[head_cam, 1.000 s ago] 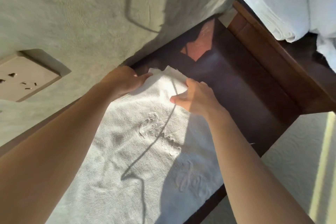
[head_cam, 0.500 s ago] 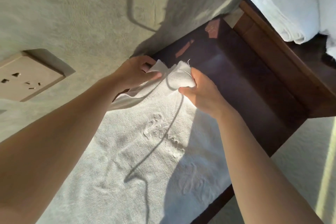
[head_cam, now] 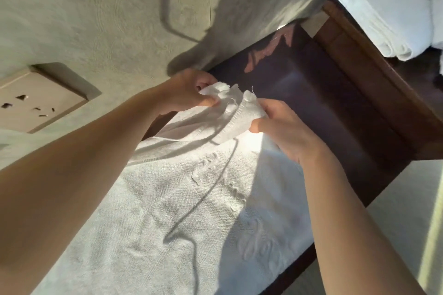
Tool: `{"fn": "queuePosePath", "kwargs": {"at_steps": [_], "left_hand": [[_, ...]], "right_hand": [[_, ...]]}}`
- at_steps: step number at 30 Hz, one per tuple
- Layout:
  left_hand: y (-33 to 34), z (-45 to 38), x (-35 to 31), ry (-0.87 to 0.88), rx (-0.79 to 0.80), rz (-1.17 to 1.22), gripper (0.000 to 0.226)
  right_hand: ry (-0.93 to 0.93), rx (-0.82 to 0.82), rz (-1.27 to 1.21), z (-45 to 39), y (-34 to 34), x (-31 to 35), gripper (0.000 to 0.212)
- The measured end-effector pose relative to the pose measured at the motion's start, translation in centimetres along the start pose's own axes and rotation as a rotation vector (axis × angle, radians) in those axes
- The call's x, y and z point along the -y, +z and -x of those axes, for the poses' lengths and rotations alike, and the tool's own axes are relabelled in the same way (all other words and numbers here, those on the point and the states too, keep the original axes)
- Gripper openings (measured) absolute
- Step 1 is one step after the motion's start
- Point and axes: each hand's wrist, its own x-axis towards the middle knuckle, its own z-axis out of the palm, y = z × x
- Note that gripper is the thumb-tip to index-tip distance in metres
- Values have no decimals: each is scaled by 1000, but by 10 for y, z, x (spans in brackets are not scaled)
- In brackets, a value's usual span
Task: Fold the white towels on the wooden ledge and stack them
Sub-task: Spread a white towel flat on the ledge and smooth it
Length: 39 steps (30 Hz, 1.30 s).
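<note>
Left hand [head_cam: 189, 93] and right hand [head_cam: 280, 127] each pinch a far corner of white towel [head_cam: 182, 211], raised above dark wooden ledge [head_cam: 318, 103].

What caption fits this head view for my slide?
Both hands, left hand and right hand, pinch the far edge of a white towel spread on the wooden ledge.

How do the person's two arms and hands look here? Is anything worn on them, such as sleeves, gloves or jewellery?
Both forearms are bare as far as the picture shows: no sleeves in view. The left hand and the right hand wear no gloves, and no rings, watch or bracelet can be seen on the visible sides. A thin curved shadow line crosses the towel, not the arms. Fingernails are mostly hidden.
</note>
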Motion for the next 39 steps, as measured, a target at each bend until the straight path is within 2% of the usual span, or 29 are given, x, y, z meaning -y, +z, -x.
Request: {"fn": "queuePosePath", "kwargs": {"at_steps": [1, 3, 5, 8, 10, 11, 13, 17, 19, 21, 24, 27, 29, 31, 33, 36, 39], "left_hand": [[-2, -3, -2, 15, -34, -40, 33], [-4, -9, -5, 52, -85, -136, 36], [0, -10, -4, 60, -128, -106, 34], [4, -3, 1, 28, -193, 54, 28], [1, 15, 0, 7, -203, -37, 21], [0, 27, 3, -8, -214, -65, 22], [-3, 53, 10, -54, -214, -117, 26], [-3, 85, 37, -145, -25, -160, 23], [-6, 92, 45, -130, 13, -190, 48], [-6, 96, 46, -63, -18, -246, 58], [-6, 106, 47, -32, -96, -266, 61], [-6, 122, 60, -178, -117, -328, 62], [-8, 131, 71, -244, -100, -408, 67], [-9, 137, 79, -243, -120, -337, 71], [-11, 138, 82, -218, -164, -172, 59], [-10, 137, 82, -191, -204, -51, 31], [-5, 137, 79, -176, -262, 5, 30]], "right_hand": [[3, 7, -72, 1, -2, 1, 33], [16, 11, -229, 0, -5, 4, 23], [16, -65, -261, -6, -3, 6, 17], [-26, -379, 80, -29, 3, -9, 28], [-50, -501, 352, -40, 7, -18, 15], [-61, -493, 444, -42, 9, -20, 12], [-68, -480, 484, -40, 11, -22, 30], [-11, -498, 430, -39, 19, -22, 42], [60, -480, 492, -44, 21, -18, 32], [128, -451, 583, -51, 18, -13, 8], [101, -452, 553, -57, 11, -8, 30], [2, -505, 375, -59, 4, -11, 38], [-13, -518, 450, -60, 6, -16, 41], [-17, -494, 515, -60, 10, -19, 35], [-30, -444, 470, -61, 8, -19, 18], [25, -284, 374, -62, -1, -15, 29], [67, -129, 386, -61, -9, -15, 35]]}}
